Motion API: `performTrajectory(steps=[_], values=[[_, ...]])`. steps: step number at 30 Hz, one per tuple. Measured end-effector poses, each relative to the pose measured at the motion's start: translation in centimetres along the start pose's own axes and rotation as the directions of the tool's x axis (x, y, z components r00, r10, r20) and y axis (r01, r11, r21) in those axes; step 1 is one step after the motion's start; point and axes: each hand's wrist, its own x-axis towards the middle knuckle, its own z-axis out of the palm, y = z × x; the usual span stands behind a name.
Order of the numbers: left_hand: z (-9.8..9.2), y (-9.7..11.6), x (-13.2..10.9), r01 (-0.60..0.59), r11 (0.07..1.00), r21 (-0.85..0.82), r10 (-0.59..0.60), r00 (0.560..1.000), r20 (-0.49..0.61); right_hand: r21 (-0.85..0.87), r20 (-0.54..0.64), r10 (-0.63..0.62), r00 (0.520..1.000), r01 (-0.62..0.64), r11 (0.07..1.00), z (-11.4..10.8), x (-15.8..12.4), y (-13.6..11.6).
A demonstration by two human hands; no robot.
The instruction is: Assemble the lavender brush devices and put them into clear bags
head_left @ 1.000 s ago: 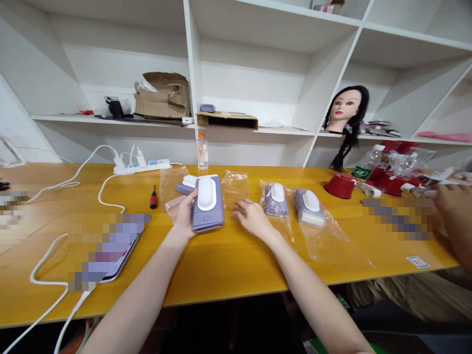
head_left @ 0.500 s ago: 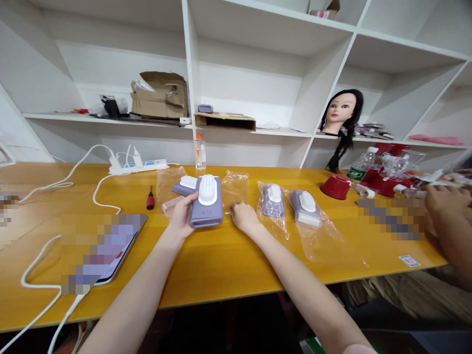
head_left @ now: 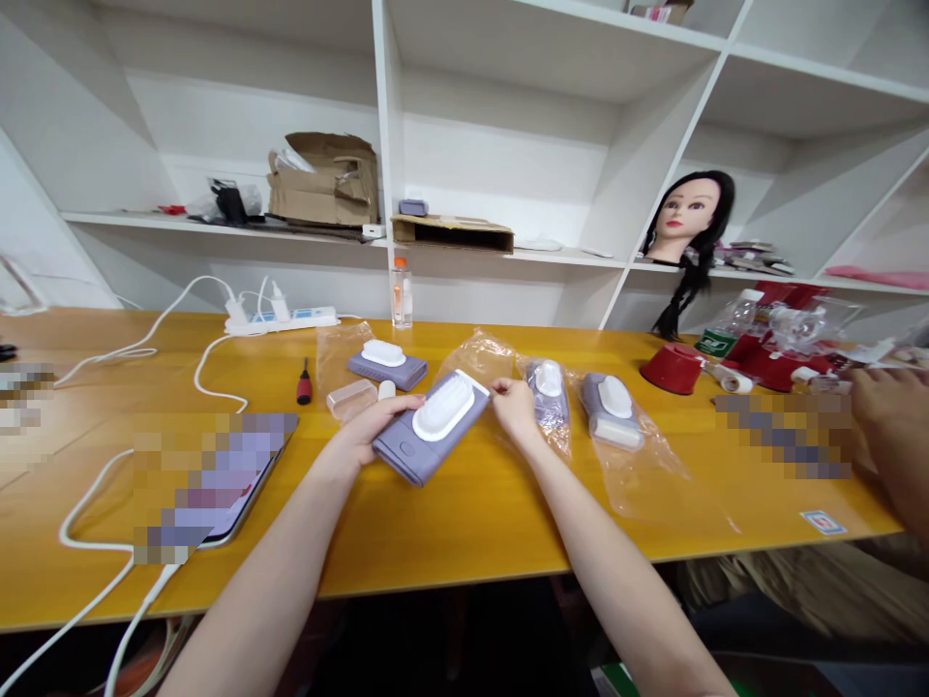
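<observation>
The person's left hand (head_left: 377, 426) is wrapped under and around a lavender handheld device (head_left: 425, 450) with a white ribbed top, gripping it firmly and holding it tilted just above the middle of the yellow wooden table (head_left: 450, 528). The right hand (head_left: 514, 407) is beside the device's far end, its fingertips (head_left: 499, 387) at a crumpled clear plastic bag (head_left: 479, 356). I can't tell whether they are pinching it or only touching it.

There are four lavender devices in all. One sits on a flattened bag (head_left: 338, 353) to the left of the hands, and two more lie in their own bags to the right, the nearer (head_left: 548, 399) just beside the right hand. That makes four bags. A beige bar (head_left: 351, 398) and a small white cap (head_left: 387, 389) lie by the left-hand bag, with one red-handled screwdriver (head_left: 303, 385) beyond them.

Farther left are a white power strip (head_left: 280, 321) and a blurred tablet (head_left: 218, 474). At the right edge, a co-worker's hand (head_left: 886, 411) rests near a red cup (head_left: 674, 368). Up on the shelves are a torn cardboard carton (head_left: 323, 184), a shallow cardboard box (head_left: 451, 233) and one mannequin head (head_left: 689, 218).
</observation>
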Motion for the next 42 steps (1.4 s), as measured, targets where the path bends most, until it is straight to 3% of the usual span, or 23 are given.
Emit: performTrajectory(steps=[3, 8, 15, 22, 31, 37, 42], values=[[0.1, 0.0, -0.3, 0.029, 0.993, 0.110, -0.031, 0.999, 0.018, 0.068, -0.068, -0.034, 0.997, 0.039, 0.997, -0.2, 0.1, 0.1], [0.4, -0.1, -0.6, -0.042, 0.945, 0.325, 0.030, 0.999, 0.041, 0.064, -0.144, -0.169, 0.975, 0.179, 0.982, -0.8, -0.6, -0.8], [0.0, -0.2, -0.1, -0.064, 0.958, 0.278, 0.069, 0.998, -0.009, 0.031, -0.166, -0.338, 0.927, 0.347, 0.937, -1.4, -1.4, -1.1], [0.4, -0.5, 0.2, -0.062, 0.979, 0.193, 0.054, 0.997, 0.049, 0.038, -0.179, -0.482, 0.858, 0.496, 0.868, -1.5, -1.7, -1.3], [0.5, -0.8, 0.3, -0.073, 0.992, 0.103, 0.070, 0.997, 0.031, 0.091, -0.233, -0.465, 0.854, 0.495, 0.864, -1.7, -2.3, -2.1], [0.6, -0.8, 0.2, -0.121, 0.984, 0.127, 0.114, 0.992, 0.062, 0.171, -0.332, -0.360, 0.872, 0.431, 0.886, -2.0, -2.3, -2.3], [1.0, -1.0, 0.2, -0.199, 0.974, 0.107, 0.195, 0.980, 0.046, 0.217, -0.465, -0.345, 0.816, 0.482, 0.849, -2.1, -2.1, -2.3]])
